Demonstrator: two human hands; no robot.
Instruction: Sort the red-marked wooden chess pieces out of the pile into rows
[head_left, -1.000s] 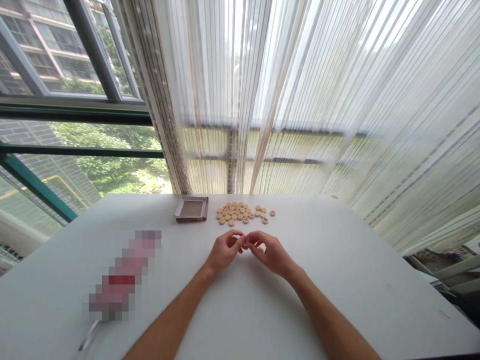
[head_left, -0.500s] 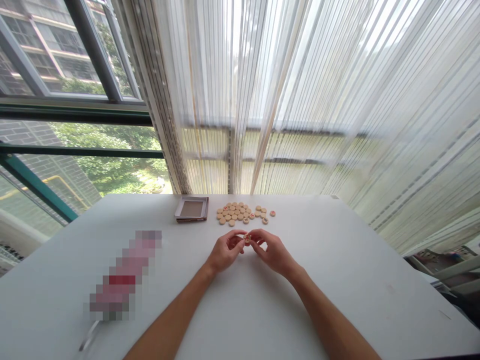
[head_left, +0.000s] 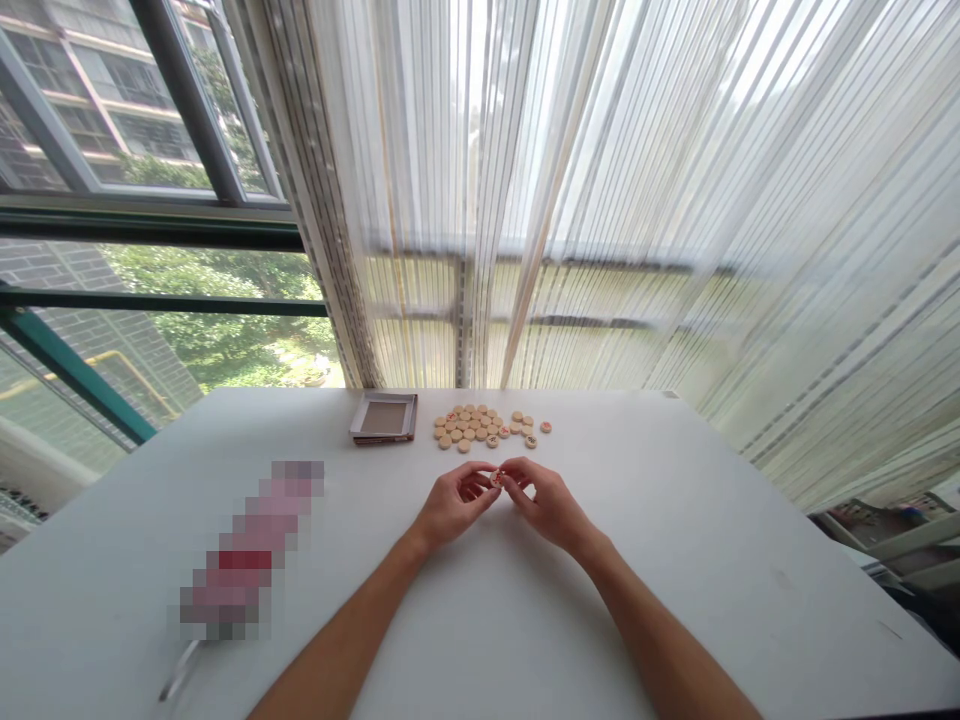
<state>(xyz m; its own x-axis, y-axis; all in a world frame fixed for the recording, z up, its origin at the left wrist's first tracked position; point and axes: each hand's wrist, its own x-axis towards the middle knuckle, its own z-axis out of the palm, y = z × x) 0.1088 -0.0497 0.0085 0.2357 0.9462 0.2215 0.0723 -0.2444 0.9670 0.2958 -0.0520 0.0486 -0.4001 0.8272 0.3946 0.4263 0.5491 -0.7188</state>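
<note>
1. The left hand and right hand meet at the fingertips, each grip closed to a narrow pinch on one pale, round, wood-like disc with a red marking, which sits between them
2. That disc could slip: only fingertip ends seem to bear on it, and uneven pressure from the two sides might squirt it out
3. If dropped, it would likely hit the smooth white worktop below the grip and, landing on its edge, roll (how high it is held, I cannot tell)
4. Beyond the grip lies a cluster of pale, round, wood-like discs; a careless forward push could scatter the nearer ones
5. Beyond the grip and to its right, a lone red-marked round disc could be knocked by a sweep of the right hand
6. Beyond the grip and to its left, a shallow, rectangular, brown-sided box could be nudged by an overlong reach
</note>
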